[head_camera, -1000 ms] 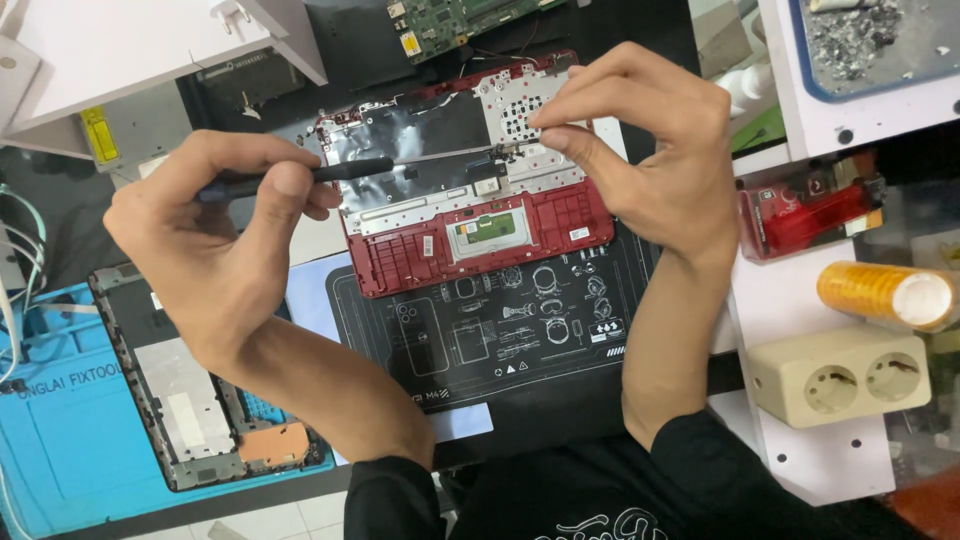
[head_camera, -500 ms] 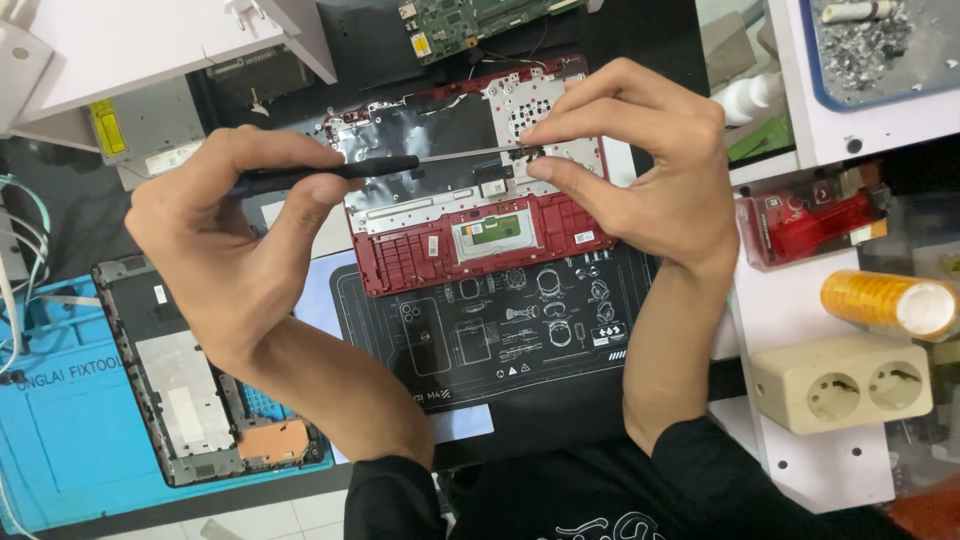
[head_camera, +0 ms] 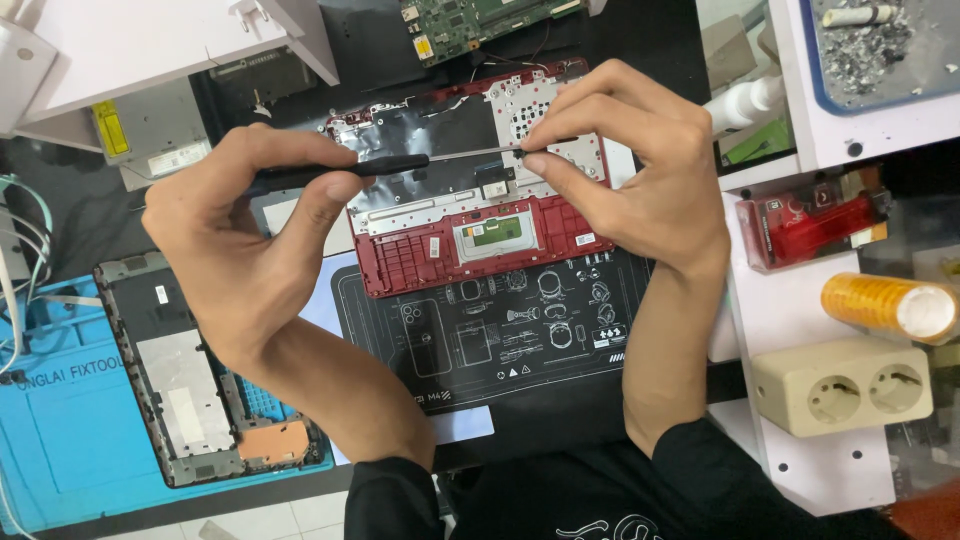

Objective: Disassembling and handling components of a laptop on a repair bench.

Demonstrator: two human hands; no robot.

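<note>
A red laptop palmrest shell (head_camera: 470,240) lies inner side up on a black printed work mat (head_camera: 500,335). My left hand (head_camera: 250,240) grips the black handle of a thin screwdriver (head_camera: 340,172), held level across the shell. Its metal shaft runs right to my right hand (head_camera: 640,170), whose thumb and forefinger pinch at the tip over the perforated metal keyboard backing (head_camera: 540,120). What sits under those fingertips is hidden.
A green circuit board (head_camera: 480,15) lies beyond the shell. A dark device frame (head_camera: 190,390) rests on a blue mat (head_camera: 60,440) at left. At right stand a cream double socket (head_camera: 850,385), a yellow tape roll (head_camera: 885,305) and a red translucent box (head_camera: 800,225).
Both hands stay on the screwdriver and shell; the view has shifted slightly, and my right fingers remain pinched at the tip.
</note>
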